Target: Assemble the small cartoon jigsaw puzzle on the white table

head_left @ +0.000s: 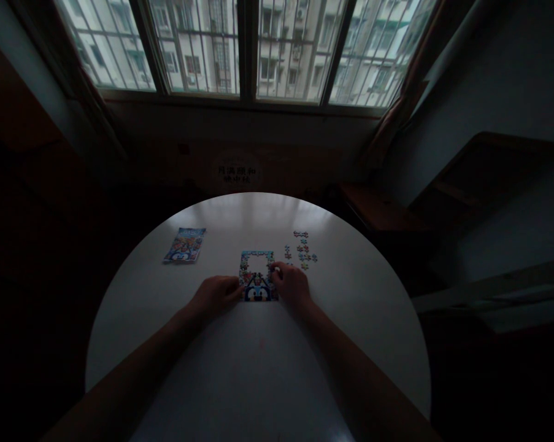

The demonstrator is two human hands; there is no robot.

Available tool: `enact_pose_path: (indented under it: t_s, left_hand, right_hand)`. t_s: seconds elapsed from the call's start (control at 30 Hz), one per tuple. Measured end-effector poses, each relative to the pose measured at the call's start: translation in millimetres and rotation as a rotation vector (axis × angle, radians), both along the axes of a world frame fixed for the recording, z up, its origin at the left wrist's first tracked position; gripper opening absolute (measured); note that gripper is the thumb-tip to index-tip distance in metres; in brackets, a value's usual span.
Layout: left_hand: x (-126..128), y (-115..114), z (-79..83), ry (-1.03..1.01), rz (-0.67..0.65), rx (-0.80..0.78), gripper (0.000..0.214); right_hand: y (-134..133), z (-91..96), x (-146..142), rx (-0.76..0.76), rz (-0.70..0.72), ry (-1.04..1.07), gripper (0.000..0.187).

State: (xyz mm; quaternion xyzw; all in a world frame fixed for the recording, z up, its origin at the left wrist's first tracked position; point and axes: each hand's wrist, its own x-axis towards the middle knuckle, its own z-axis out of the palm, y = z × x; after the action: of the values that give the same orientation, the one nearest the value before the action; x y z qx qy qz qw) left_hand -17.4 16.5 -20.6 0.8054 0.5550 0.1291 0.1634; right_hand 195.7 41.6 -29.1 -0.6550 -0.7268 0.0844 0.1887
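A small, partly filled jigsaw puzzle (257, 275) lies in the middle of the round white table (258, 362); its upper inside is bare. My left hand (216, 293) rests at the puzzle's lower left edge, fingers curled against it. My right hand (291, 282) sits at the puzzle's right edge, its fingertips pinched over the frame; whether a piece is in them is too dark to tell. Several loose puzzle pieces (301, 249) lie scattered just beyond my right hand.
A colourful printed picture card (185, 245) lies on the table at the left. Barred windows (244, 49) run along the far wall. Dark furniture (465, 202) stands to the right of the table.
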Motion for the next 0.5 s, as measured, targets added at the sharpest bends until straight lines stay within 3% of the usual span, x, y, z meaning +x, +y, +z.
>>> enact_pose_path:
  t_s: [0.5]
  left_hand:
    - [-1.3, 1.6, -4.6, 0.017, -0.020, 0.014, 0.033]
  right_hand:
    - [0.5, -1.0, 0.0, -0.035, -0.002, 0.001, 0.030]
